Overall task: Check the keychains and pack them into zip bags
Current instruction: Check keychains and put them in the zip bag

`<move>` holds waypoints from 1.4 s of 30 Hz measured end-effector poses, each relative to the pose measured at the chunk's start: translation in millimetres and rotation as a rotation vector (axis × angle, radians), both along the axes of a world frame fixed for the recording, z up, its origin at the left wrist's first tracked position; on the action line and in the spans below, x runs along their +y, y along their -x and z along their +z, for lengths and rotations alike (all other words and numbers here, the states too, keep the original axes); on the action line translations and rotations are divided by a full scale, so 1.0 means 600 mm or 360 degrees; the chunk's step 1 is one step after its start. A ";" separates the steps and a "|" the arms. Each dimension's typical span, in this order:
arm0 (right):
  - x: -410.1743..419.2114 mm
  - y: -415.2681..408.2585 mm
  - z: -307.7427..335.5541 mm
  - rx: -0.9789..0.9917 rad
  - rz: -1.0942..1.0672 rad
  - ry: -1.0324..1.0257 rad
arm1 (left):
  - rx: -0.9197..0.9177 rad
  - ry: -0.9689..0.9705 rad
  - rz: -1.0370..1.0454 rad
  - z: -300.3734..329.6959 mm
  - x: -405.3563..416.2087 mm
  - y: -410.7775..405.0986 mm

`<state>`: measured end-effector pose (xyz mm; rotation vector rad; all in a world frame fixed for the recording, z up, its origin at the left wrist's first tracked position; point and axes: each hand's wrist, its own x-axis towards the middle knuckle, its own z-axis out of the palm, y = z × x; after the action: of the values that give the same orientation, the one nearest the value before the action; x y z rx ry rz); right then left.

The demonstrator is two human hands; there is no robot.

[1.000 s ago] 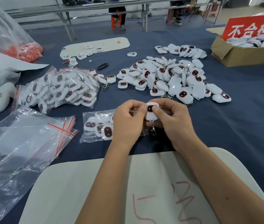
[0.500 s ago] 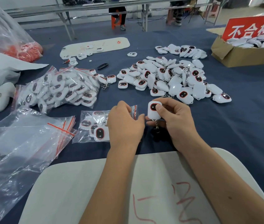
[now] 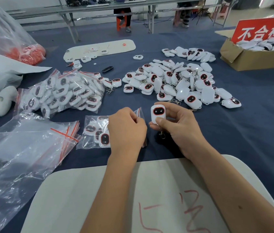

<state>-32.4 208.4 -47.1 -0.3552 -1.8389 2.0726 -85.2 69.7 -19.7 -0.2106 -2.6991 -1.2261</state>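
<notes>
Right hand [image 3: 180,122], centre of frame: thumb and curled fingers pinch one keychain [image 3: 157,114], a rounded white plastic shell with a glossy black face panel ringed in red; its metal clasp [image 3: 162,135] hangs below the palm. Left hand [image 3: 126,130], just left of it: fingers curled onto the mouth of a small clear zip bag [image 3: 94,132]; the exact grip is hidden behind the knuckles. The bag is thin crinkled film with a red seal strip, lying on the dark blue cloth [image 3: 242,132] and already holding several keychains. Centre right, above the hands: loose heap of keychains [image 3: 175,81], smooth and shiny, some face up, some showing plain white backs, clasps tangled among them. Centre left: large filled bag [image 3: 62,93] of the same pieces. Lower left: stack of empty zip bags [image 3: 27,148], wrinkled and reflective, red strips aligned at one edge. Upper right: brown cardboard box [image 3: 250,58] of white pieces under a red sign [image 3: 264,31] with white characters. Bottom: pale matte board [image 3: 166,190] with rounded corners and red marker strokes, under both forearms.
</notes>
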 end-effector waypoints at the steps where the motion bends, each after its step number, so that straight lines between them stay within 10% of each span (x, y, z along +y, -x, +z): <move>1: 0.000 -0.001 0.000 0.0001 -0.0001 0.0001 | -0.0004 -0.0037 -0.0015 0.000 0.000 0.001; 23: -0.022 -0.009 0.006 -0.0031 0.0091 -0.0874 | 0.0286 -0.0156 -0.0316 -0.003 0.003 0.004; 32: -0.019 -0.015 0.015 0.0167 0.0138 -0.0346 | 0.0470 -0.0199 -0.0299 0.000 0.009 0.000; 42: -0.033 -0.011 0.020 0.0001 0.0433 -0.0607 | 0.0564 -0.0327 -0.0340 -0.003 0.037 -0.025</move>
<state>-25.5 188.7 -34.9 -0.0041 -2.3300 1.8149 -70.4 92.0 -21.7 -0.6357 -2.2764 -1.3628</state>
